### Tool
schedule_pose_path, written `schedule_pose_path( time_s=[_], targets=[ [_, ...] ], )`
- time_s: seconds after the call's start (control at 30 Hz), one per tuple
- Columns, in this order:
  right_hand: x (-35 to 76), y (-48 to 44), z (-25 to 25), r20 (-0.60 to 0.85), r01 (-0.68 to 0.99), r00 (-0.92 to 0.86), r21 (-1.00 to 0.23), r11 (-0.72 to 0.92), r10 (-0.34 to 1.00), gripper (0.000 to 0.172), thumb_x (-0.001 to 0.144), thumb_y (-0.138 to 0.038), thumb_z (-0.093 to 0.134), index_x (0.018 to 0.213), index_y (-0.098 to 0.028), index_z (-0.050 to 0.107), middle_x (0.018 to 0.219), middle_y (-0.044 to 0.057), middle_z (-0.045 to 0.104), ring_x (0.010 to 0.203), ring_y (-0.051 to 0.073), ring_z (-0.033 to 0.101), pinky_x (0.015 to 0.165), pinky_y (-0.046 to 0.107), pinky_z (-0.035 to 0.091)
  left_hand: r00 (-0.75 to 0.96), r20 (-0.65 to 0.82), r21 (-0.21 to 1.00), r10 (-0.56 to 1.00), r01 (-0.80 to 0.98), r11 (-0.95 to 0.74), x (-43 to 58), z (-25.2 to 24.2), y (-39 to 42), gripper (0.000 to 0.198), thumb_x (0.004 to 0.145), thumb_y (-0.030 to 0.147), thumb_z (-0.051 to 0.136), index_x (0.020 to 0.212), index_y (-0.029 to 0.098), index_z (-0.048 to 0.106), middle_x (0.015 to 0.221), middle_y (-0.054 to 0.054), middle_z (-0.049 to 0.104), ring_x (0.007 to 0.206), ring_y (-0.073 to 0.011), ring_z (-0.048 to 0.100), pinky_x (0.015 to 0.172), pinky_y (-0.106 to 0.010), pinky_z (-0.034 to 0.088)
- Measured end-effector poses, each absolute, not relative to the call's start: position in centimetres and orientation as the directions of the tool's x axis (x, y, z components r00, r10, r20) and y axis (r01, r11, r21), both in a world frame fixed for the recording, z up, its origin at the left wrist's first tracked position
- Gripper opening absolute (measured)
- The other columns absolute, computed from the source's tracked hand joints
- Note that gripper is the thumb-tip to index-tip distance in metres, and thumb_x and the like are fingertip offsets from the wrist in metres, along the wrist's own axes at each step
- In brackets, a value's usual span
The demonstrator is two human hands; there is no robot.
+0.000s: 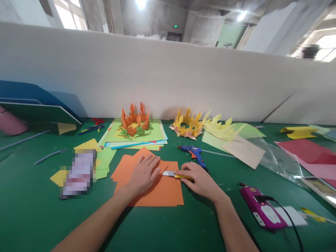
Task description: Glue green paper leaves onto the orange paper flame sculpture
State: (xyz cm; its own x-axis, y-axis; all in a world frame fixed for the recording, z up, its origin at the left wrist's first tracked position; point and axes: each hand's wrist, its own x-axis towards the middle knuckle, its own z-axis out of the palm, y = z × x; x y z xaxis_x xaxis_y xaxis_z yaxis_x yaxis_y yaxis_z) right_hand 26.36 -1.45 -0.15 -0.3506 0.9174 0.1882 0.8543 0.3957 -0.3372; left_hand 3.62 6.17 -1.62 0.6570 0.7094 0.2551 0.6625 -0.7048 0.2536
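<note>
Several sheets of orange paper (168, 192) lie overlapped on the green table in front of me. My left hand (145, 171) rests flat on them, fingers stretched out. From the right, my right hand (196, 178) grips a yellow utility knife (183, 176), its blade out over the orange paper and pointing left toward my left thumb. A short dark line near the blade tip could be a cut or a sheet's edge; I cannot tell which. Just beyond my right hand lies a blue glue gun (194, 152) with an orange trigger.
Behind stand an orange paper crown (135, 122) on stacked coloured sheets, a yellow-orange crown (187, 124) and a pale yellow one (222, 127). Scissors (91, 129) lie back left. At right are a magenta power strip (262, 208) with a black cable and clear plastic film (280, 159). A white partition (168, 77) rises behind.
</note>
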Motion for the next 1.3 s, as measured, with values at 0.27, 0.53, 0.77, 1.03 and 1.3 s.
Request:
schedule_pose_path(
  time_s=[0.27,0.53,0.77,1.03,1.3],
  targets=[
    [26.3,-1.5,-0.1,0.151,0.862,-0.337,-0.347,0.369,0.929,0.028,0.089,-0.023,0.049,0.111,-0.026,0.065,0.093,0.007,0.059,0.085,0.019,0.052,0.073,0.032,0.043,0.658,0.294,0.189,0.693,0.671,-0.717,3.7,-1.4,5.9,0.034,0.09,0.03,0.039,0.115,0.019,0.059,0.105,-0.01,0.06,0.099,-0.0241,0.054,0.087,-0.04,0.045],
    [25.6,-1.8,0.6,-0.022,0.852,-0.317,-0.447,0.275,0.948,0.036,0.082,-0.032,0.06,0.119,-0.031,0.06,0.087,0.003,0.056,0.079,0.016,0.055,0.068,0.026,0.04,0.674,0.182,0.117,0.716,0.708,-0.696,3.5,-2.9,6.2,0.044,0.092,0.037,0.034,0.13,0.021,0.048,0.141,-0.013,0.042,0.131,-0.0289,0.035,0.104,-0.048,0.031],
    [26.2,-1.8,0.6,-0.065,0.874,-0.25,-0.444,0.196,0.966,0.033,0.087,-0.032,0.051,0.119,-0.032,0.06,0.079,0.002,0.051,0.071,0.014,0.053,0.062,0.024,0.038,0.685,0.112,0.091,0.72,0.715,-0.694,3.4,-3.4,6.5,0.049,0.094,0.043,0.025,0.137,0.024,0.039,0.147,-0.011,0.034,0.136,-0.0268,0.027,0.108,-0.048,0.026],
    [26.7,-1.8,0.4,-0.06,0.882,-0.232,-0.435,0.184,0.971,0.032,0.087,-0.031,0.052,0.118,-0.031,0.061,0.08,0.002,0.051,0.07,0.014,0.053,0.063,0.024,0.039,0.671,0.142,0.126,0.728,0.717,-0.686,3.4,-3.7,6.5,0.049,0.093,0.043,0.027,0.136,0.023,0.041,0.147,-0.011,0.034,0.136,-0.0271,0.029,0.108,-0.048,0.025],
    [26.8,-1.7,0.5,-0.074,0.887,-0.232,-0.424,0.18,0.97,0.033,0.089,-0.032,0.05,0.12,-0.031,0.059,0.08,0.002,0.051,0.073,0.015,0.053,0.065,0.024,0.039,0.666,0.149,0.103,0.731,0.724,-0.682,3.4,-3.6,6.5,0.051,0.092,0.045,0.028,0.135,0.023,0.044,0.145,-0.01,0.039,0.136,-0.0342,0.023,0.107,-0.052,0.024]
  ],
)
